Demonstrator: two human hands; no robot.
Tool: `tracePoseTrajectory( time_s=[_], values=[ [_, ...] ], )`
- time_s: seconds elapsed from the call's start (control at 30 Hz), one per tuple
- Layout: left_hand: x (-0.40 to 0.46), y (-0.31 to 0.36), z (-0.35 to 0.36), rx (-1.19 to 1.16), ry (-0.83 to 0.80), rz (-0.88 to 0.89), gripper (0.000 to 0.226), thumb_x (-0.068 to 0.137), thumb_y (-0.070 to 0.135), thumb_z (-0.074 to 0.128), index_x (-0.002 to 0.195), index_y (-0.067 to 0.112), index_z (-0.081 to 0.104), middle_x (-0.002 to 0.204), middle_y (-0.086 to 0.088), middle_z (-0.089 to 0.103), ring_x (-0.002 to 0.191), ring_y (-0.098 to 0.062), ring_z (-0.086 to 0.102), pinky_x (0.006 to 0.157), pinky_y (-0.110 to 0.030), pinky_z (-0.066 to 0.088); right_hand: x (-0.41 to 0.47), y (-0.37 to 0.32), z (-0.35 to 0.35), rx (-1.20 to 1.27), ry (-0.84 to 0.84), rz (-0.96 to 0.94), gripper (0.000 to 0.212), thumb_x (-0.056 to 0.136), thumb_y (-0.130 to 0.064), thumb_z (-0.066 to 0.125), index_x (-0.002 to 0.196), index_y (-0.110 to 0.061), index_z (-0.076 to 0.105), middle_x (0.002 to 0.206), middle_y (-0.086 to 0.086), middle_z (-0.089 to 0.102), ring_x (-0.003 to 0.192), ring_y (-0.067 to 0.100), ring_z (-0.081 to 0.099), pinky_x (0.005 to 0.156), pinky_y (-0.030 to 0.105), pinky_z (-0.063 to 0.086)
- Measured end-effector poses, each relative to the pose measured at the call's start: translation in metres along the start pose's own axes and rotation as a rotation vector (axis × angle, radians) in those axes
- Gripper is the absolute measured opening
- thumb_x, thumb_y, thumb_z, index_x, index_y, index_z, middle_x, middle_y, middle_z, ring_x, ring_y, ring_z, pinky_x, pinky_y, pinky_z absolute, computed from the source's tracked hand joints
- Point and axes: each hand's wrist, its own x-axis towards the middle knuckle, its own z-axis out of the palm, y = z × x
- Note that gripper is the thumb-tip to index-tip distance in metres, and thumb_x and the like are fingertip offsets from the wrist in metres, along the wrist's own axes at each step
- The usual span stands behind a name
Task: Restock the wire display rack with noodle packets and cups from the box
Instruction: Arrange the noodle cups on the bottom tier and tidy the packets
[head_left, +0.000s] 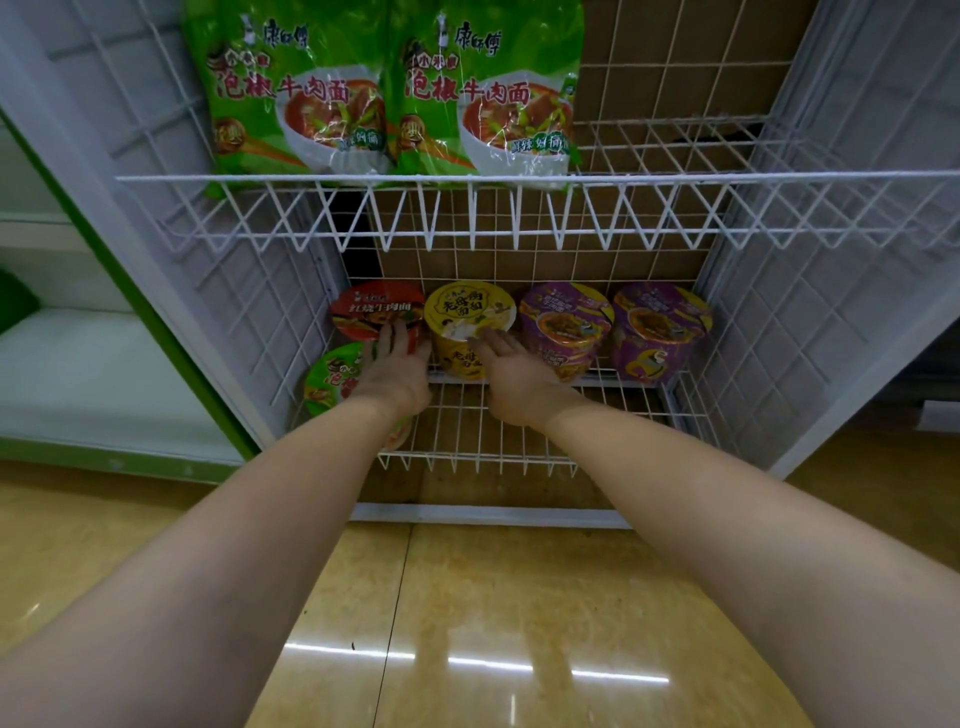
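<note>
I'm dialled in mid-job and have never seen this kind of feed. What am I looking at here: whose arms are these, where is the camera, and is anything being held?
There is no machine: these are a person's bare arms, filmed by one wide-angle camera on their head, looking forward and down. They face a white wire display rack. On its upper shelf stand two green noodle packets. On the lower shelf a back row holds a red cup, a yellow cup and two purple cups; a green cup sits in front on the left. The left hand lies with straight fingers on the red cup. The right hand reaches with straight fingers to the yellow cup. Neither grips anything. The box is out of view.
</note>
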Motion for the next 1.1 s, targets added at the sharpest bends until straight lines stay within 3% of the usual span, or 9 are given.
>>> tracePoseTrajectory(
  time_s=[0.27,0.5,0.6,0.7,0.77,0.9,0.97,1.1],
  values=[
    [0.0,-0.001,0.0,-0.079,0.047,0.016,0.066,0.093,0.014,0.058,0.154,0.02,0.034,0.168,-0.013,-0.009,0.154,-0.032,-0.009,0.126,-0.048,0.001,-0.002,-0.008,-0.004,-0.006,-0.017,0.035,0.092,0.089,-0.007,0.064,0.161,-0.02,0.009,0.169,0.005,-0.001,0.156,0.026,0.001,0.124,0.051,0.02],
    [0.0,-0.008,0.008,-0.171,0.112,0.078,0.057,0.097,0.009,0.052,0.151,0.022,0.041,0.168,-0.014,-0.005,0.154,-0.032,-0.009,0.126,-0.049,0.0,-0.004,-0.025,-0.008,0.014,-0.028,0.072,0.092,0.091,-0.007,0.062,0.161,-0.019,0.003,0.169,0.004,-0.006,0.155,0.033,-0.003,0.121,0.054,0.021],
    [-0.003,-0.012,0.001,-0.262,0.122,0.107,0.051,0.104,0.027,0.048,0.153,0.019,0.037,0.168,-0.014,0.004,0.155,-0.031,-0.001,0.126,-0.045,0.003,-0.003,-0.023,-0.009,-0.013,-0.101,0.067,0.094,0.093,-0.004,0.058,0.162,-0.02,-0.003,0.169,0.001,-0.013,0.155,0.03,-0.011,0.123,0.052,0.015],
    [-0.003,-0.023,-0.004,-0.38,0.177,0.138,0.054,0.102,0.012,0.043,0.155,0.017,0.034,0.167,-0.01,0.017,0.154,-0.029,0.015,0.125,-0.043,0.015,-0.002,-0.019,-0.01,-0.032,-0.108,0.063,0.093,0.093,-0.006,0.058,0.162,-0.023,-0.003,0.169,0.0,-0.012,0.155,0.028,-0.009,0.124,0.051,0.014],
    [-0.006,-0.032,-0.003,-0.299,0.161,0.134,0.067,0.097,0.005,0.048,0.158,0.019,0.025,0.167,-0.008,0.014,0.154,-0.028,0.014,0.124,-0.044,0.021,-0.002,-0.018,-0.01,-0.036,-0.105,0.051,0.092,0.093,-0.007,0.057,0.162,-0.023,-0.002,0.169,0.0,-0.011,0.155,0.028,-0.007,0.123,0.051,0.015],
    [-0.01,-0.033,-0.002,0.034,0.135,0.103,0.078,0.098,0.025,0.053,0.161,0.021,0.008,0.169,-0.007,0.004,0.155,-0.029,0.001,0.126,-0.048,0.006,-0.008,-0.017,-0.009,-0.085,-0.066,0.011,0.09,0.093,-0.005,0.057,0.162,-0.021,0.001,0.169,0.001,-0.011,0.156,0.028,-0.005,0.123,0.049,0.016],
    [-0.01,-0.027,-0.001,0.073,0.124,0.068,0.083,0.098,0.035,0.053,0.161,0.025,0.001,0.169,-0.008,0.002,0.155,-0.03,0.001,0.125,-0.052,0.002,-0.009,-0.018,-0.007,-0.118,-0.047,-0.015,0.089,0.093,-0.005,0.058,0.162,-0.02,0.003,0.169,0.002,-0.011,0.156,0.029,-0.004,0.123,0.049,0.016],
    [-0.006,-0.018,0.004,0.048,0.121,0.024,0.08,0.099,0.033,0.047,0.161,0.024,-0.003,0.168,-0.011,0.004,0.155,-0.031,0.004,0.124,-0.055,0.003,-0.009,-0.022,-0.003,-0.151,-0.06,-0.032,0.094,0.091,-0.008,0.061,0.162,-0.02,0.001,0.169,0.005,-0.013,0.155,0.029,-0.008,0.123,0.048,0.012]
  ],
)
